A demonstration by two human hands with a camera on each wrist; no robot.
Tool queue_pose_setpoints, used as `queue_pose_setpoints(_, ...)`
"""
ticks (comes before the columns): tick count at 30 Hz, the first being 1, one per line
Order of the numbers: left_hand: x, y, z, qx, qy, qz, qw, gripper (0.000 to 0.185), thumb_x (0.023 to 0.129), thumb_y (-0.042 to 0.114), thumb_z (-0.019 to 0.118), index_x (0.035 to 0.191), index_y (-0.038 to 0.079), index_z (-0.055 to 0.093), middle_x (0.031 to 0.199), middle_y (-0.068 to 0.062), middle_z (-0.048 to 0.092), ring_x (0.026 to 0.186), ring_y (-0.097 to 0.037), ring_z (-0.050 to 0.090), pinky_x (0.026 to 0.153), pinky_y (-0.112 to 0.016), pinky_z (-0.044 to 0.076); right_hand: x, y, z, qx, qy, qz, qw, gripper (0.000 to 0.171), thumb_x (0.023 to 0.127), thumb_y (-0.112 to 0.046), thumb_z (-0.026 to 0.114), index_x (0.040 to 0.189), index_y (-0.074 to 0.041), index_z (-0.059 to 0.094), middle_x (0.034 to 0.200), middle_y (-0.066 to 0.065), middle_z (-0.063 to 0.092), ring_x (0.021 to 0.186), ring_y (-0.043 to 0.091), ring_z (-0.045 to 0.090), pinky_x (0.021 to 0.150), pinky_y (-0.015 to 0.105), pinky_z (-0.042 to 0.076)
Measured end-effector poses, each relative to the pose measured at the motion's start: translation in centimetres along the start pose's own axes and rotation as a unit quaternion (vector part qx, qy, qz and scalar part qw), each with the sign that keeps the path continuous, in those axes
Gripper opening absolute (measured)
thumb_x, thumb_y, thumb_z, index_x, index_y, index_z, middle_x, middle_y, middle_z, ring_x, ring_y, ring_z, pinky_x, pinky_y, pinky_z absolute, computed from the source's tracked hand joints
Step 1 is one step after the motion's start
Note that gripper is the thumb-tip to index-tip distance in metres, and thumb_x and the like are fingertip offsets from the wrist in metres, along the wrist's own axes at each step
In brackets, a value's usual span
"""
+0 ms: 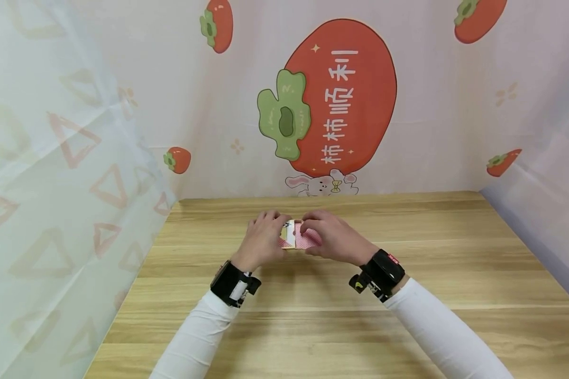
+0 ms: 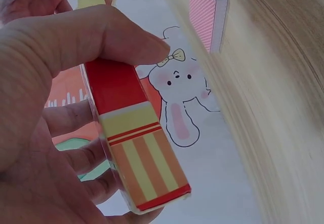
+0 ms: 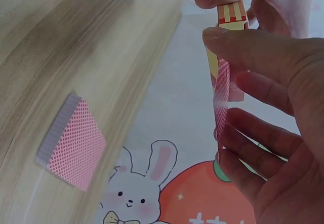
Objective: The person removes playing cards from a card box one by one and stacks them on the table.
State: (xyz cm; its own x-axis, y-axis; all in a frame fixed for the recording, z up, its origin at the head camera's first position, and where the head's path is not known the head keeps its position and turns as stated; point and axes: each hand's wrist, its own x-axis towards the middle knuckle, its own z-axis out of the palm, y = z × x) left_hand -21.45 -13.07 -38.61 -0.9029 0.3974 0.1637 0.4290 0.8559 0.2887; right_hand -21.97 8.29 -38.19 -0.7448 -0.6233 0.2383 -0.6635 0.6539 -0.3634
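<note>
Red-and-yellow card box (image 2: 134,148) gripped by left hand (image 1: 262,239), right hand (image 1: 334,239) pinching cards (image 3: 221,105), count seemingly hidden, card stack (image 3: 71,143) on table (image 1: 313,316)

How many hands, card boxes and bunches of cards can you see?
hands: 2, the left and the right
card box: 1
bunches of cards: 2, one in the right hand, one on the table
Total: 5
</note>
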Motion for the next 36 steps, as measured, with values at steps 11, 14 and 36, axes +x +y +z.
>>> queue_pose_setpoints(11, 0.6, 0.0, 0.1, -0.005, 0.0, 0.003, 1.0, 0.074, 0.065, 0.018, 0.093, 0.132, 0.013, 0.062, 0.121, -0.01, 0.056, 0.116, -0.032, 0.05, 0.092, -0.057, 0.041, 0.5, 0.1, -0.1, 0.011, -0.006, 0.003, 1.0, 0.036, 0.077, -0.023, 0.09, 0.108, -0.013, 0.075, 0.128, 0.008, 0.062, 0.121, 0.027, 0.055, 0.099, 0.043, 0.05)
queue_pose_setpoints(14, 0.8, 0.0, 0.1, -0.006, 0.0, 0.001, 1.0, 0.073, 0.065, 0.017, 0.093, 0.131, 0.013, 0.063, 0.12, -0.01, 0.056, 0.114, -0.032, 0.05, 0.091, -0.057, 0.042, 0.5, 0.3, -0.1, 0.014, -0.007, 0.001, 1.0, 0.036, 0.077, -0.021, 0.091, 0.108, -0.013, 0.075, 0.129, 0.009, 0.062, 0.122, 0.028, 0.055, 0.099, 0.044, 0.05)
queue_pose_setpoints(36, 2.5, -0.8, 0.5, 0.002, 0.0, 0.0, 1.0, 0.074, 0.064, 0.016, 0.094, 0.131, 0.011, 0.062, 0.12, -0.01, 0.057, 0.112, -0.031, 0.051, 0.09, -0.056, 0.043, 0.9, 2.8, 0.2, 0.005, 0.001, 0.004, 1.0, 0.037, 0.077, -0.025, 0.091, 0.109, -0.012, 0.076, 0.126, 0.009, 0.062, 0.119, 0.027, 0.056, 0.094, 0.041, 0.053)
